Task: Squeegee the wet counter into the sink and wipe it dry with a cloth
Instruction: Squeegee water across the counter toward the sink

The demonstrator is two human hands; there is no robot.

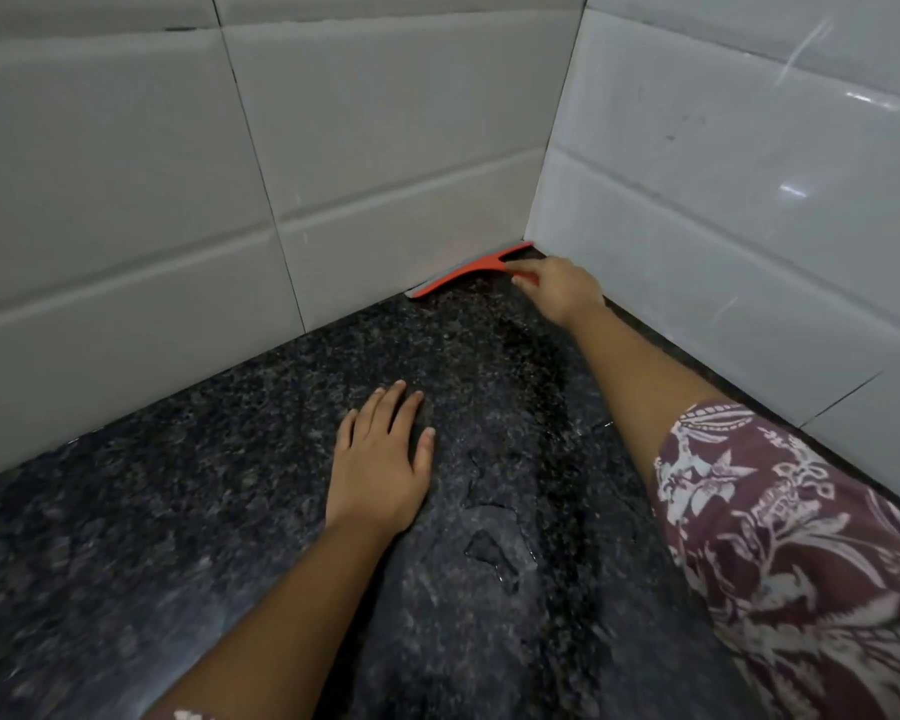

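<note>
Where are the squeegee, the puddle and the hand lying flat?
squeegee (466,271), head view, on the middle of its orange bar.
puddle (489,550), head view, on the middle of the water patch.
left hand (380,462), head view, on the back of the hand.

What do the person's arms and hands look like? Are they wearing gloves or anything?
No gloves: the left hand and the right hand are bare, with no rings or watch showing. Both forearms are bare too. The right arm wears a loose sleeve, dark red with a swirly white leaf pattern.
</note>
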